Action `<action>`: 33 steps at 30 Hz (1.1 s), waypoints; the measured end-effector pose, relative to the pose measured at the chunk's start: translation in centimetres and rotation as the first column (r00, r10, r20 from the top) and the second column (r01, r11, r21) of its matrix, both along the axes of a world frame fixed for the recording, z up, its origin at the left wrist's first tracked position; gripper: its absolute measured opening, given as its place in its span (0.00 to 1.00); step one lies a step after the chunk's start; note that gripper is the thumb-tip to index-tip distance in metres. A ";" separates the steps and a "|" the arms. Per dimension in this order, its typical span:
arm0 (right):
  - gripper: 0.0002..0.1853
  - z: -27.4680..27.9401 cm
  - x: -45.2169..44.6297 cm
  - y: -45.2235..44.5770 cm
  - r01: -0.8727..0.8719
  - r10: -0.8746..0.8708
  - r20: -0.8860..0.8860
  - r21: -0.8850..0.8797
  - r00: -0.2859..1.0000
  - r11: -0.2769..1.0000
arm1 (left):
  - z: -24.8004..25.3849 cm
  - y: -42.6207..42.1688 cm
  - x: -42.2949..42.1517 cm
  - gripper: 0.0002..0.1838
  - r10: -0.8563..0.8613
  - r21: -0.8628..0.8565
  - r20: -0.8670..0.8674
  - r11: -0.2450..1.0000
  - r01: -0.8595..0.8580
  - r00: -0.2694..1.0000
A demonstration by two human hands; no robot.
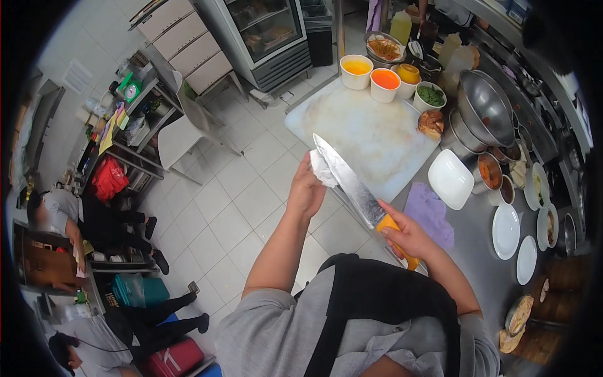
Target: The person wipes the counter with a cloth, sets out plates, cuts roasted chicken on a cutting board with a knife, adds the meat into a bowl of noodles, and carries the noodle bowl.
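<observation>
Orange handle held in the closed right hand, the knife could nick the half-curled left hand if its pinched white wipe slips.

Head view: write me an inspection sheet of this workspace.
Surface: steel counter; white board, stained.
Job's things: knife, raised, orange-handled; white wad beside its blade.
Clutter: tubs, metal bowl and plates crowd the counter; purple cloth near the board.
Hands: left hand holds the wad; right hand grips the knife handle.
Cables: nothing seen on the counter.
Surroundings: tiled floor, chair, fridge; co-workers at picture left.
</observation>
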State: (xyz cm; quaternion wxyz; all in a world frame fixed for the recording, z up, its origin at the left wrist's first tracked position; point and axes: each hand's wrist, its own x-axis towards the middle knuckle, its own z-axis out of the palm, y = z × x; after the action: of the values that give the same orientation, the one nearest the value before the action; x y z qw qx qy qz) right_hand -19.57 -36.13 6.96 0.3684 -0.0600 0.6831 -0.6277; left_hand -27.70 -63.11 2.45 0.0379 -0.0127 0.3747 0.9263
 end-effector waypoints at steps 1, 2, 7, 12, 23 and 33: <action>0.35 -0.1 0.0 0.0 0.018 -0.018 -0.005 0.031 1.000 0.999 | 0.5 0.3 0.2 0.44 -0.086 0.195 -0.004 0.977 0.085 0.996; 0.35 -0.1 0.1 0.1 0.038 -0.037 -0.010 0.061 0.999 0.997 | 0.8 0.7 0.3 0.44 -0.170 0.381 -0.024 0.909 0.166 0.985; 0.35 0.5 0.5 1.0 0.063 -0.060 -0.053 0.048 0.997 0.997 | 1.2 1.6 -0.1 0.42 -0.210 0.208 -0.092 0.952 0.225 0.973; 0.35 0.8 1.1 1.3 0.075 -0.073 -0.028 0.073 0.997 0.995 | -0.7 3.2 -1.3 0.47 -0.149 -0.104 -0.064 0.984 0.142 0.987; 0.34 2.1 3.0 4.8 -0.037 0.149 -0.342 0.313 0.928 0.949 | -0.9 -2.1 -8.2 0.38 0.235 -0.144 -0.074 0.959 -0.244 0.969; 0.28 -1.4 -7.7 1.0 0.442 0.270 -0.717 0.635 0.643 0.634 | -0.7 -2.4 -4.3 0.35 0.222 -0.473 -0.095 0.848 -0.240 0.970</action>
State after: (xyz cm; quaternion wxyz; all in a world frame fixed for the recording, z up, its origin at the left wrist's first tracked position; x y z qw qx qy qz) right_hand -27.31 -35.18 5.56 0.0005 -0.1183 0.9711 -0.2074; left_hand -31.95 -65.51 1.73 -0.0850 -0.0496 0.5895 0.8018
